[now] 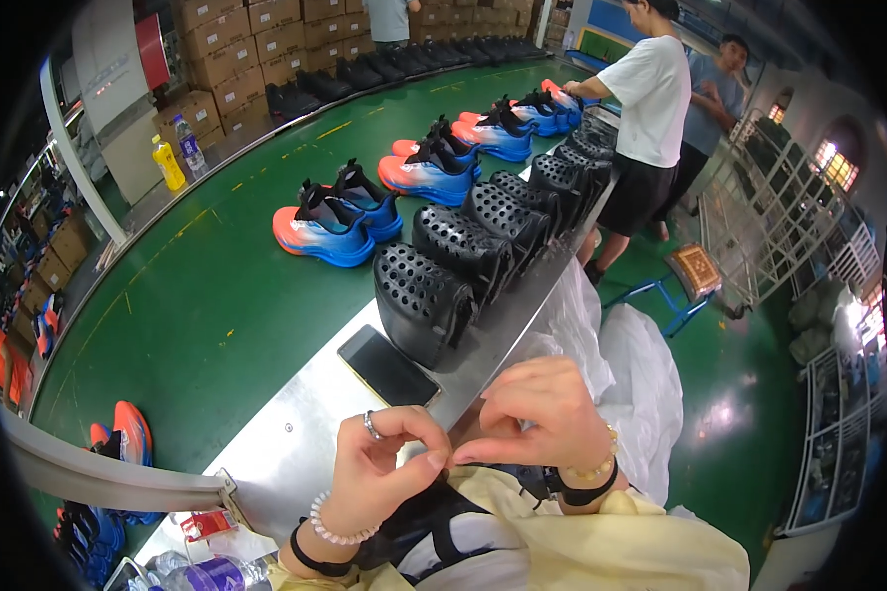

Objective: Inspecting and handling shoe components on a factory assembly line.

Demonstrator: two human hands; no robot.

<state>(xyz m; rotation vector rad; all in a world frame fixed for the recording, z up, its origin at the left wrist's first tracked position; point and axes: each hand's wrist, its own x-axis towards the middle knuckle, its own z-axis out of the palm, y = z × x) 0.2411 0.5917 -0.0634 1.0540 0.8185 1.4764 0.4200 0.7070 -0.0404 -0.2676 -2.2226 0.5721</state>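
A shoe upper (483,532), black, white and pale yellow, lies at six o'clock under both hands. The left hand (375,468) and right hand (542,414) pinch together just above it; what they grip is too small to tell. Brown cartons (246,49) stack at eleven o'clock beyond the green floor (197,315).

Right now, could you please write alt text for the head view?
A person's left hand and right hand meet fingertip to fingertip above a dark shoe in the lap. Ahead, a black phone lies on a metal ledge beside black perforated shoe forms, with orange-and-blue sneakers on the green belt.
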